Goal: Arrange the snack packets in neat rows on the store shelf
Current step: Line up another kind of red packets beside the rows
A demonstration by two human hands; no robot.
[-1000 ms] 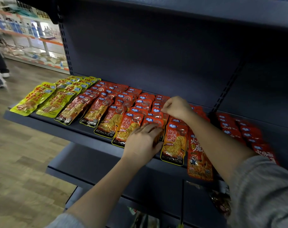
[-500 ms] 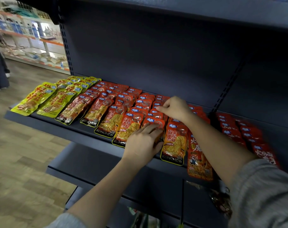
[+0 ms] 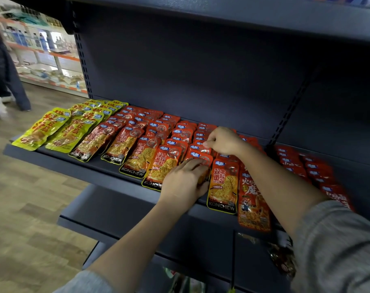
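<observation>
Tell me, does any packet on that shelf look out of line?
Yes. The red cartoon packet at the front right hangs past the shelf edge, lower than the Konchew packet beside it. The other rows look fairly even.

The person wears a grey, heathered long-sleeved top, its soft knit sleeves pushed up so both forearms are bare. The left hand [image 3: 183, 182] and right hand [image 3: 224, 140] carry no gloves, rings or watch.
</observation>
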